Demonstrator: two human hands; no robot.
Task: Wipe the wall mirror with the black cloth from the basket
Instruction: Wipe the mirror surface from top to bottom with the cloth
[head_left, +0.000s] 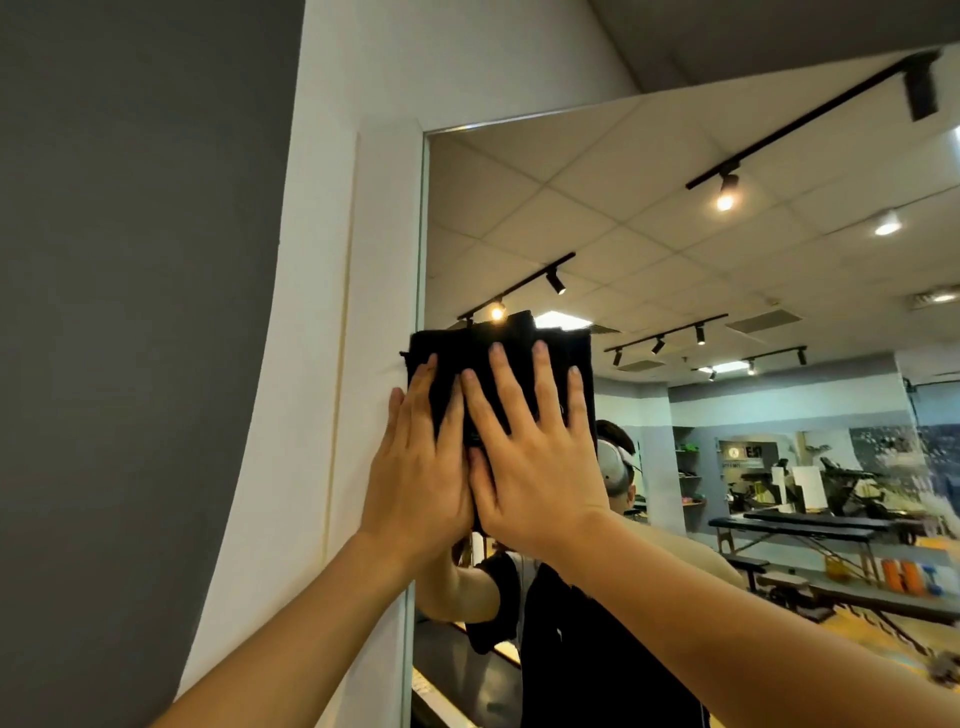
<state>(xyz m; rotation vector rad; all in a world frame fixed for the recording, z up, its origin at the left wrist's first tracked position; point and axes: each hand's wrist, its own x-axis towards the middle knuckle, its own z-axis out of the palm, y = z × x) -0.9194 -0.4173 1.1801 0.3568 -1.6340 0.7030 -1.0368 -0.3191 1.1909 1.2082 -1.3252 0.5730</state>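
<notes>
While both arms reached up from the bottom of the head view, the grey wall (130, 312) took up the whole left side, and a white panel (332, 291) ran down beside it to the mirror's left edge. Big wall mirror (597, 218) filled the right, showing ceiling tiles, black track lights and dark padded benches in reflection. Right up against the glass near that left edge sat the black cloth (558, 358), spread flat, its left side overlapping onto the white panel. And look at the hands: the right hand (535, 457) was flat on the cloth, fingers straight and fanned wide, pressing it to the glass. The left hand (415, 467) was pressed alongside, touching the right, fingers straight and together, lying partly on the cloth's left edge and partly on the panel.
</notes>
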